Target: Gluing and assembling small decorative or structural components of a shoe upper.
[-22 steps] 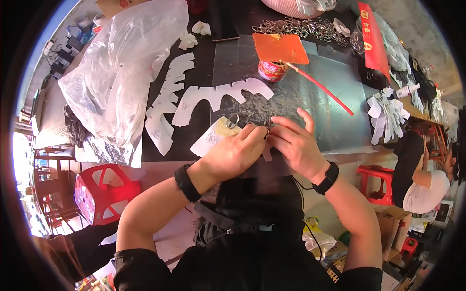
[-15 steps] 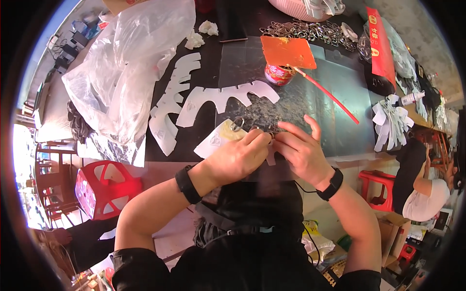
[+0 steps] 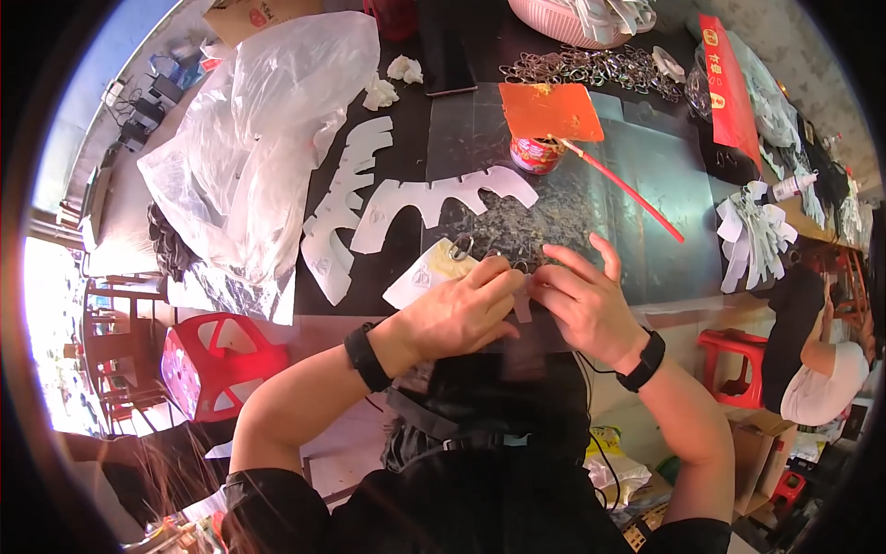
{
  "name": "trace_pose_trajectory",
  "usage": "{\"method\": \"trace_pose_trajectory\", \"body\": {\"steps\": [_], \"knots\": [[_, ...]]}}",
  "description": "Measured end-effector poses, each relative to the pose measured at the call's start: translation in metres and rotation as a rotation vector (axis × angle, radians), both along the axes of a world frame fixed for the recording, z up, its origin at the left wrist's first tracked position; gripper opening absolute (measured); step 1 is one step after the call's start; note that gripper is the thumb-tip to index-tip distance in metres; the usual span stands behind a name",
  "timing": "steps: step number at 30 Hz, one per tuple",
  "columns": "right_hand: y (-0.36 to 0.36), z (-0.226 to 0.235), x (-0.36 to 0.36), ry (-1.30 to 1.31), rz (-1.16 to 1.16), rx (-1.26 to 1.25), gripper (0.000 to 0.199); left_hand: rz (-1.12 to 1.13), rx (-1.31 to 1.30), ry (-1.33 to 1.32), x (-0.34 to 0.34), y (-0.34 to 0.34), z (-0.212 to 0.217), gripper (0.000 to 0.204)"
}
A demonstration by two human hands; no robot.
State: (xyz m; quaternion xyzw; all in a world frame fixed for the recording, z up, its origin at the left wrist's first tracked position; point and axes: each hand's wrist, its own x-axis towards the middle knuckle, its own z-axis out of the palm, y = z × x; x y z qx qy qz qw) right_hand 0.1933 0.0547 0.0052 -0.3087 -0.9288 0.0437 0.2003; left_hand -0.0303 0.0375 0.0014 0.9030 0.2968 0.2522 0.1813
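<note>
My left hand is closed, its fingertips bent in beside a small metal ring. My right hand meets it there, thumb and forefinger pinched together and the outer fingers raised. A narrow pale strip hangs between the hands at the table's near edge; the fingers hide its top. Just past my left hand lies a white cut piece with a yellowish patch, and a metal ring at its upper end. Farther off are two white scalloped cut-outs.
A red tin carries an orange card and a red stick. Behind lie piled metal rings and a pink basket. Crumpled clear plastic covers the left. A white strip bundle hangs at right; a person sits beyond.
The whole view has shifted slightly right and down. My left fingers have shifted a little at the meeting point, and its thumb now shows below. Both hands stay close together.
</note>
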Motion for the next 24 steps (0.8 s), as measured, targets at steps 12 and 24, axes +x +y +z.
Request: {"method": "trace_pose_trajectory", "body": {"steps": [12, 24], "knots": [[0.000, 0.001, 0.000, -0.029, 0.004, 0.019, 0.012, -0.088, 0.130, 0.157, -0.004, -0.001, -0.007, 0.033], [-0.012, -0.006, 0.002, -0.083, -0.014, 0.073, 0.021, -0.098, -0.053, -0.036, -0.007, 0.002, -0.004, 0.031]]}}
